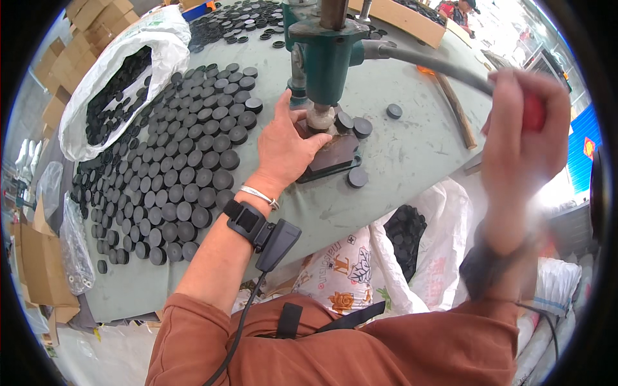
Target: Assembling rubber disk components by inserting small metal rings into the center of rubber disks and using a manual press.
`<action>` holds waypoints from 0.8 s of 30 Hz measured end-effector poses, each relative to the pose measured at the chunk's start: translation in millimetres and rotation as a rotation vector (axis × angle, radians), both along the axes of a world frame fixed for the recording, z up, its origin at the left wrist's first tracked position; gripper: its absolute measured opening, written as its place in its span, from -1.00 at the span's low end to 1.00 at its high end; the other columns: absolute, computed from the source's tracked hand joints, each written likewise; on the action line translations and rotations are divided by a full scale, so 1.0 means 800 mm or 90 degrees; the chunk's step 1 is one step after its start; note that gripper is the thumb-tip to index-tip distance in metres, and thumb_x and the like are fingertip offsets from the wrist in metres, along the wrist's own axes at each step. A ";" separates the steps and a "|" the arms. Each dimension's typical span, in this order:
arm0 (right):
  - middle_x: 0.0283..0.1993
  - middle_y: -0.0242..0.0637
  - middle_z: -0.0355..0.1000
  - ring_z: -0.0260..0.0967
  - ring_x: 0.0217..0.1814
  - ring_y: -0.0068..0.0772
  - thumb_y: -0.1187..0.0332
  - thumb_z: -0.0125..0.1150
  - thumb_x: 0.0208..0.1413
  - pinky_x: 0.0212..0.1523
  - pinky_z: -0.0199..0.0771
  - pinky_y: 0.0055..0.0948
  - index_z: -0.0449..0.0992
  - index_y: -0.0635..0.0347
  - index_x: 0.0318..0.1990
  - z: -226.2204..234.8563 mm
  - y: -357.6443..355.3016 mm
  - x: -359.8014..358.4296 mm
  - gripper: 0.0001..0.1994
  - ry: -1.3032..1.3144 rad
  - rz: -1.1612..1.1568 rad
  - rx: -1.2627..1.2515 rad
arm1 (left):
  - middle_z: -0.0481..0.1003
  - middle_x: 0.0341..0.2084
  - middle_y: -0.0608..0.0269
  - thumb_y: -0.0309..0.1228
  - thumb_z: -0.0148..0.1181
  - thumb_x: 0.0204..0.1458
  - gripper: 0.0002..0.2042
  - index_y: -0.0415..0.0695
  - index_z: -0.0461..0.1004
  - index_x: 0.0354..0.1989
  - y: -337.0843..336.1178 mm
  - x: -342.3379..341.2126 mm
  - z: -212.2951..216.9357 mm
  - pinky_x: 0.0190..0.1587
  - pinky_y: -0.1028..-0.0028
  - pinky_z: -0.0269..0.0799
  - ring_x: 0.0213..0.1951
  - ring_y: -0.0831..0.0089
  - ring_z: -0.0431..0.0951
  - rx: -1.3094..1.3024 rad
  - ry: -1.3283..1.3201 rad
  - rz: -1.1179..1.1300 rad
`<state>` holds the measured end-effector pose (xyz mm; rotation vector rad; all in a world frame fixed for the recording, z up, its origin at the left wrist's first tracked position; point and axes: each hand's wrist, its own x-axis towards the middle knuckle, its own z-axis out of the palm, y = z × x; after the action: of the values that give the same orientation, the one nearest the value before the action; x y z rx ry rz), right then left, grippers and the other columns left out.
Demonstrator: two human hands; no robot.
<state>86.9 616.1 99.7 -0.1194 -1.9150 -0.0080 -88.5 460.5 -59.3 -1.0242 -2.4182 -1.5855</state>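
Observation:
A green hand press [327,61] stands on the grey-green table, its ram down over a dark base plate [328,154]. My left hand [283,151] curls around the pale lower tip of the ram [320,118], thumb in front and forefinger pointing up beside it. What lies between those fingers under the tip is mostly hidden. Blurred by motion, my right hand [524,128] is closed around the red knob [533,112] of the press lever [438,63]. Two black round caps [362,127] sit right of the tip, another cap [357,177] at the plate's corner.
Many black caps [187,157] cover the table's left, beside a white sack [80,125] of black pieces. A wooden-handled tool [456,110] lies at right. Below the table edge stands an open white sack [444,241]. Another person [458,13] is far back right.

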 end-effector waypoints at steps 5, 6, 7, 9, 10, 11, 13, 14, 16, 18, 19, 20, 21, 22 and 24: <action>-0.24 -0.01 0.48 0.47 -0.42 -0.54 0.66 0.13 0.01 -0.40 0.44 -0.65 0.23 0.25 -0.29 -0.082 -0.037 0.021 -0.79 0.056 0.196 -0.245 | 0.53 -0.17 0.14 -0.44 0.39 -0.19 -0.32 -0.29 0.22 0.15 -0.035 0.001 0.004 -0.26 0.50 0.46 -0.39 0.50 0.47 0.022 0.065 -0.026; -0.20 0.07 0.48 0.49 -0.44 -0.51 0.67 0.12 0.01 -0.44 0.46 -0.64 0.18 0.25 -0.29 -0.096 -0.043 0.027 -0.77 0.046 0.200 -0.283 | 0.53 -0.17 0.14 -0.44 0.39 -0.19 -0.32 -0.29 0.22 0.15 -0.046 0.005 0.008 -0.26 0.50 0.46 -0.39 0.50 0.47 0.022 0.062 -0.030; -0.15 0.18 0.45 0.49 -0.50 -0.50 0.67 0.11 0.02 -0.48 0.48 -0.64 0.15 0.24 -0.29 -0.110 -0.042 0.035 -0.75 -0.033 0.125 -0.213 | 0.52 -0.23 0.17 -0.42 0.39 -0.19 -0.42 -0.25 0.31 0.07 -0.061 0.009 0.014 -0.29 0.48 0.45 -0.40 0.47 0.47 -0.056 0.104 0.000; -0.16 0.21 0.43 0.46 -0.50 -0.52 0.68 0.08 0.04 -0.48 0.47 -0.64 0.12 0.25 -0.25 -0.147 -0.042 0.024 -0.74 0.068 0.223 -0.260 | 0.52 -0.28 0.21 -0.41 0.38 -0.19 -0.51 -0.20 0.40 -0.01 -0.094 0.018 0.017 -0.32 0.46 0.44 -0.41 0.45 0.47 -0.135 0.145 0.033; -0.17 0.21 0.43 0.45 -0.51 -0.54 0.68 0.08 0.04 -0.49 0.47 -0.64 0.12 0.25 -0.24 -0.149 -0.043 0.020 -0.74 0.088 0.235 -0.249 | 0.49 -0.33 0.22 -0.37 0.38 -0.19 -0.57 -0.18 0.45 -0.10 -0.115 0.024 0.018 -0.35 0.43 0.43 -0.42 0.40 0.47 -0.220 0.188 0.039; -0.17 0.21 0.43 0.45 -0.51 -0.54 0.68 0.08 0.04 -0.49 0.47 -0.64 0.12 0.25 -0.24 -0.148 -0.045 0.021 -0.74 0.087 0.237 -0.250 | 0.46 -0.38 0.23 -0.34 0.38 -0.20 -0.64 -0.15 0.49 -0.19 -0.132 0.031 0.018 -0.37 0.39 0.43 -0.43 0.35 0.46 -0.305 0.231 0.045; -0.20 0.17 0.43 0.41 -0.53 -0.58 0.68 0.07 0.05 -0.50 0.46 -0.64 0.12 0.26 -0.22 -0.146 -0.045 0.022 -0.74 0.069 0.253 -0.278 | 0.44 -0.39 0.23 -0.31 0.38 -0.20 -0.65 -0.15 0.50 -0.22 -0.162 0.052 0.022 -0.38 0.37 0.43 -0.42 0.32 0.47 -0.369 0.236 0.044; -0.20 0.17 0.43 0.41 -0.53 -0.58 0.68 0.07 0.05 -0.50 0.46 -0.64 0.12 0.26 -0.22 -0.141 -0.041 0.024 -0.74 0.068 0.262 -0.281 | 0.42 -0.41 0.24 -0.29 0.37 -0.20 -0.66 -0.16 0.50 -0.24 -0.173 0.059 0.023 -0.38 0.35 0.43 -0.41 0.28 0.47 -0.432 0.235 0.035; -0.23 0.08 0.43 0.37 -0.56 -0.62 0.70 0.05 0.06 -0.52 0.45 -0.65 0.14 0.25 -0.22 -0.120 -0.036 0.033 -0.76 0.000 0.190 -0.266 | 0.41 -0.32 0.23 -0.27 0.36 -0.20 -0.63 -0.17 0.49 -0.21 -0.183 0.072 0.026 -0.35 0.33 0.44 -0.33 0.26 0.47 -0.481 0.218 0.037; -0.30 -0.09 0.45 0.34 -0.57 -0.68 0.66 0.09 0.07 -0.55 0.39 -0.69 0.23 0.28 -0.23 -0.085 -0.025 0.034 -0.81 -0.004 0.162 -0.210 | 0.40 -0.25 0.18 -0.34 0.35 -0.19 -0.63 -0.18 0.48 -0.16 -0.183 0.078 0.029 -0.27 0.32 0.44 -0.20 0.22 0.44 -0.502 0.219 0.027; -0.35 -0.17 0.44 0.32 -0.58 -0.70 0.62 0.13 0.08 -0.56 0.37 -0.70 0.29 0.28 -0.24 -0.065 -0.032 0.025 -0.85 0.006 0.146 -0.246 | 0.40 -0.25 0.18 -0.34 0.35 -0.19 -0.63 -0.18 0.48 -0.16 -0.190 0.078 0.028 -0.27 0.32 0.44 -0.20 0.22 0.44 -0.508 0.215 0.032; -0.39 -0.26 0.43 0.30 -0.59 -0.72 0.57 0.17 0.08 -0.57 0.34 -0.72 0.35 0.29 -0.25 -0.038 -0.037 0.021 -0.87 0.019 0.119 -0.272 | 0.39 -0.23 0.15 -0.38 0.33 -0.18 -0.62 -0.19 0.47 -0.13 -0.195 0.078 0.033 -0.22 0.31 0.43 -0.16 0.19 0.43 -0.501 0.205 0.028; -0.42 -0.31 0.42 0.29 -0.60 -0.73 0.52 0.20 0.08 -0.58 0.32 -0.73 0.40 0.28 -0.27 -0.026 -0.029 0.011 -0.89 0.032 0.130 -0.238 | 0.38 -0.21 0.13 -0.41 0.32 -0.17 -0.60 -0.19 0.45 -0.09 -0.200 0.076 0.033 -0.17 0.31 0.43 -0.12 0.16 0.41 -0.497 0.194 0.027; -0.46 -0.37 0.41 0.29 -0.61 -0.75 0.46 0.22 0.09 -0.59 0.29 -0.75 0.44 0.28 -0.28 -0.014 -0.018 0.001 -0.89 0.047 0.139 -0.201 | 0.38 -0.21 0.13 -0.41 0.32 -0.17 -0.60 -0.19 0.45 -0.09 -0.204 0.075 0.035 -0.17 0.31 0.43 -0.12 0.16 0.41 -0.493 0.197 0.027; -0.48 -0.36 0.43 0.33 -0.57 -0.73 0.44 0.22 0.05 -0.56 0.29 -0.72 0.50 0.19 -0.32 0.015 -0.010 -0.017 -0.94 0.040 0.095 -0.167 | 0.39 -0.20 0.10 -0.48 0.29 -0.16 -0.58 -0.19 0.42 -0.04 -0.212 0.075 0.038 -0.12 0.30 0.41 -0.11 0.15 0.40 -0.528 0.168 0.001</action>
<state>73.0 608.0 111.4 -0.1516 -1.8506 0.3437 -28.7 291.3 -28.7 -1.2031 -2.8804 -0.3420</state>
